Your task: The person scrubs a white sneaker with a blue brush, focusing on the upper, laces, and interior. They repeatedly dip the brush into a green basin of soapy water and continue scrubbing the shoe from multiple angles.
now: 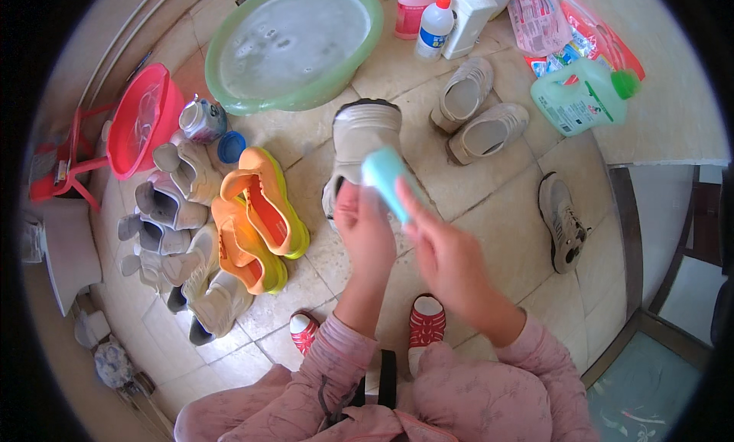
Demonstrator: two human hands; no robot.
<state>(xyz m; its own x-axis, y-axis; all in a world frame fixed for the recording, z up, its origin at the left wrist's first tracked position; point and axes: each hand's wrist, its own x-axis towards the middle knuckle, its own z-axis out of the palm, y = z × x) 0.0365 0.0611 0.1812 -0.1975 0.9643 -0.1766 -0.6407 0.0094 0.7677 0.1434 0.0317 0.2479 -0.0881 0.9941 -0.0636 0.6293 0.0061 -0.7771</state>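
Note:
My left hand [367, 230] grips a beige-grey shoe [367, 133] near its opening, holding it off to the front with the dark toe edge pointing away from me. In my right hand [450, 258] is a light-blue brush [392, 181], blurred, its head over the shoe's upper close to my left fingers. The bristles cannot be made out. Part of the shoe is hidden behind the brush and my left hand. Farther right on the tiles lies a single grey shoe [561, 221].
A green basin [361, 63] of sudsy water stands ahead. Orange shoes [269, 201] and several pale shoes [172, 201] line the left, near a pink basin [163, 98] and blue lid [231, 147]. Right are two beige shoes [487, 133], a green detergent jug [579, 98] and a red-capped bottle [434, 32].

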